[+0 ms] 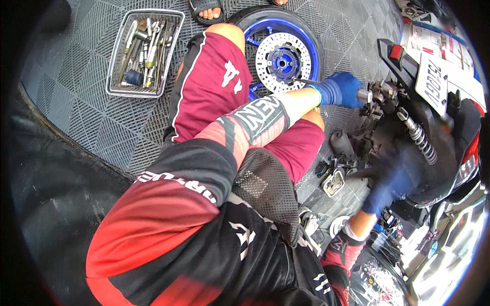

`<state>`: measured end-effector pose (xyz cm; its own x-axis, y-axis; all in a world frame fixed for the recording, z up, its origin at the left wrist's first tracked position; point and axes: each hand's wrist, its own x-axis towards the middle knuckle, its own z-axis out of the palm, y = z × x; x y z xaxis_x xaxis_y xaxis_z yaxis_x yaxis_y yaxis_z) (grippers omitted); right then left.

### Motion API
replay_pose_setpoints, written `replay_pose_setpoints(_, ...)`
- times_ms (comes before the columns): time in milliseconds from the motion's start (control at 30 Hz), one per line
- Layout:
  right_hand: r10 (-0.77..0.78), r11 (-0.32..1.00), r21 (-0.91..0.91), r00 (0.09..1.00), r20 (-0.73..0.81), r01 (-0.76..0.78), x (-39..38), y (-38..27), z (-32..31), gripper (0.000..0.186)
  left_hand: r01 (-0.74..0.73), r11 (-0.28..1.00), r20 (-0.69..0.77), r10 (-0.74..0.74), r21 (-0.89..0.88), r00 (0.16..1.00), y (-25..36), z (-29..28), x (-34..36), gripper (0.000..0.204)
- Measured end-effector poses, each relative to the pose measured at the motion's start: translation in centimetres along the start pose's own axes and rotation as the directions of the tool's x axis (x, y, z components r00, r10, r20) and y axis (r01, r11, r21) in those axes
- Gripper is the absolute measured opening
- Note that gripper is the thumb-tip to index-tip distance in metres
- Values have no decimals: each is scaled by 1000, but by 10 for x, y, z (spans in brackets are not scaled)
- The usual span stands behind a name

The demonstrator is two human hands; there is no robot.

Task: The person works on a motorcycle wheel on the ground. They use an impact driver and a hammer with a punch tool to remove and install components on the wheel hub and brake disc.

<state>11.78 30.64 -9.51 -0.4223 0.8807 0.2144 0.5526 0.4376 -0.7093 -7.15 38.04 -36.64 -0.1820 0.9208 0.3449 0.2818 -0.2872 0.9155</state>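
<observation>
My left hand [343,90], in a blue glove, is closed around a grey metal cylindrical piece [364,96]. The piece meets a greasy metal assembly [385,93] at the rear of a motorcycle. A thin dark rod [304,80] shows beside my left wrist, over the wheel; whether it belongs to the held piece is unclear. My right hand [395,181], also blue-gloved, is smeared by motion beside the motorcycle's dark underside, and its fingers cannot be made out. Between the hands, a shock absorber with a coil spring [422,140] runs along the dark bodywork.
A blue-rimmed wheel with a brake disc [301,51] lies on the grey tiled floor. Beside it stands a clear basket of tools [113,66]. A person's sandalled foot [208,14] is near the wheel. Loose dark parts [334,183] lie below the motorcycle, whose licence plate [431,84] juts out.
</observation>
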Motion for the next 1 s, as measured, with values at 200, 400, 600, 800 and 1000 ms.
replay_pose_setpoints(200, 607, 779, 148, 792, 65, -609, -22, 8, 121, 36, -54, 990, -385, 102, 131, 917, -3, 19, -25, 35)
replay_pose_setpoints(400, 672, 668, 300, 725, 148, -681, -64, 23, 81, 28, 65, 998, -495, -55, 3, 867, 3, 3, -7, 38)
replay_pose_setpoints(600, 774, 575, 285, 623, 115, -767, -102, 52, 82, 25, 58, 994, 87, -49, -98, 995, -25, -34, 25, 49)
replay_pose_setpoints(800, 791, 506, 340, 584, 183, -792, -104, 66, 93, 28, 88, 996, -181, -81, 31, 980, -8, 0, -7, 39)
replay_pose_setpoints(1000, 738, 550, 355, 639, 218, -756, -105, 63, 97, 33, 26, 999, -348, -17, 20, 937, -6, 18, -12, 36)
